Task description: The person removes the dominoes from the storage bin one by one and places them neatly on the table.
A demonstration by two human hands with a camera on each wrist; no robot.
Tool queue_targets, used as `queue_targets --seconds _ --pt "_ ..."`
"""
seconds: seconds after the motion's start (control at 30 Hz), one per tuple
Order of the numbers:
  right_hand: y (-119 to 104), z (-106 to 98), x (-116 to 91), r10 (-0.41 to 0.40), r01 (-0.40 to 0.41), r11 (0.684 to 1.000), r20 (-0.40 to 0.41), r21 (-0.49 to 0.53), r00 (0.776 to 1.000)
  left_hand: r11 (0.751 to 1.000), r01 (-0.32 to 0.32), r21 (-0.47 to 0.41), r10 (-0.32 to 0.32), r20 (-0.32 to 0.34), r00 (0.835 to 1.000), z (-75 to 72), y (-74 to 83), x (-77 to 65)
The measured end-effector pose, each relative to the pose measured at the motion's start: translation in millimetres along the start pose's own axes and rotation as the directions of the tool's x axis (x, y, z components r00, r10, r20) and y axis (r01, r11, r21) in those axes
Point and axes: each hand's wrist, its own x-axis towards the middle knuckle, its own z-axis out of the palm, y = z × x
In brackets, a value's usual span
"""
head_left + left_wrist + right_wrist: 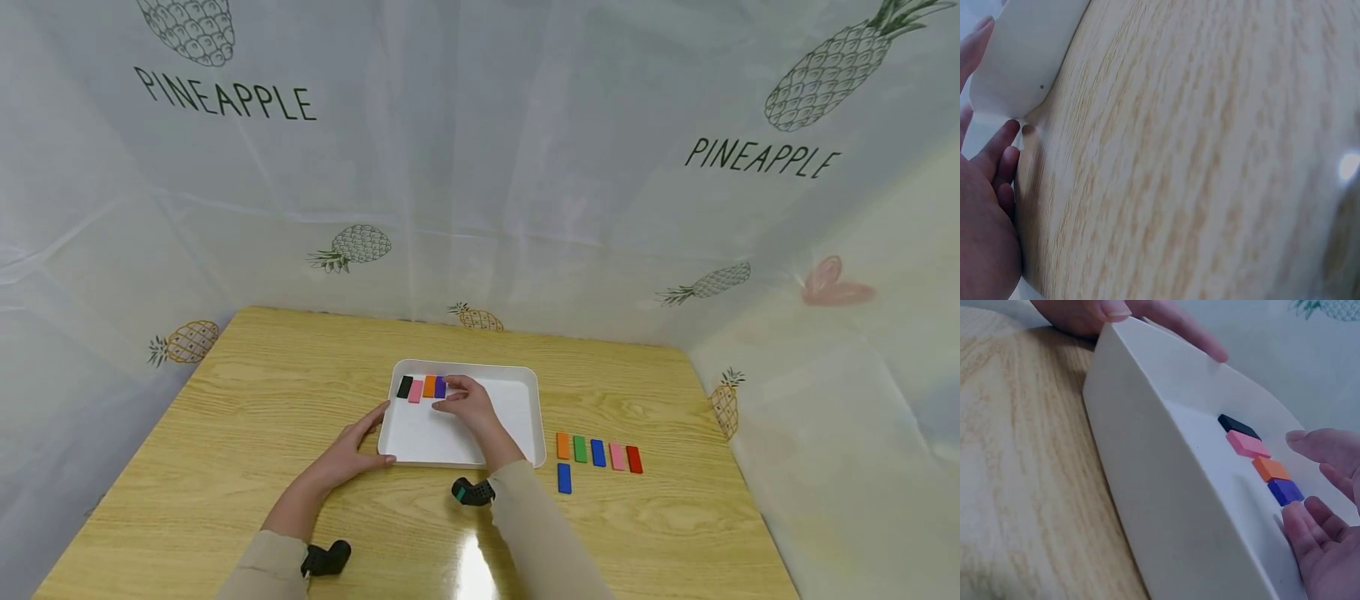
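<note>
Fingers, right hand (474, 407): thumb and fingertips apart, gap visible, just beside the purple tile (1285, 492). Contact: we can't tell. No tile pinched that we can see.
Fingers, left hand (351, 454): spread at the near-left corner, thumb at the front edge, index at the left side; we read it as steadying.
White tray (510, 417): flat on the wooden table (675, 517).
In tray: four tiles at far left, in order black tile (1239, 427), pink tile (1249, 444), orange tile (1271, 469), purple. Pink sits slightly nearer us.
Right of tray: six. Row: loose orange tile (562, 446), green tile (580, 449), blue tile (597, 452), loose pink tile (617, 456), red tile (633, 459). Second blue tile (565, 478) alone, nearer us.
Progress: we judge under halfway, four in, six out. Purple may be mid-adjustment, our guess.
</note>
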Motion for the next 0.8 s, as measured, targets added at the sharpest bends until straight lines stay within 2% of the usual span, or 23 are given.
queue_targets --seconds 0.23,0.47,0.63,0.8 --pt "6.3 0.4 12.5 -0.034 0.038 0.993 0.045 -0.108 0.998 1.0 0.01 -0.003 -0.01 0.0 1.0 -0.1 3.2 -1.7" --pt "8.9 -0.2 18.7 -0.048 0.065 0.972 0.084 -0.224 0.995 1.0 0.01 0.004 -0.01 -0.009 1.0 -0.2 5.6 -2.4" --pt "9.0 0.9 20.5 -0.019 0.04 0.955 0.074 -0.293 0.997 1.0 0.011 0.023 -0.011 -0.01 1.0 0.3 5.2 -2.0" --pt "9.2 2.0 21.2 -0.025 0.045 0.947 0.067 -0.319 0.997 1.0 0.012 0.027 -0.012 -0.01 1.0 0.7 4.0 -1.5"
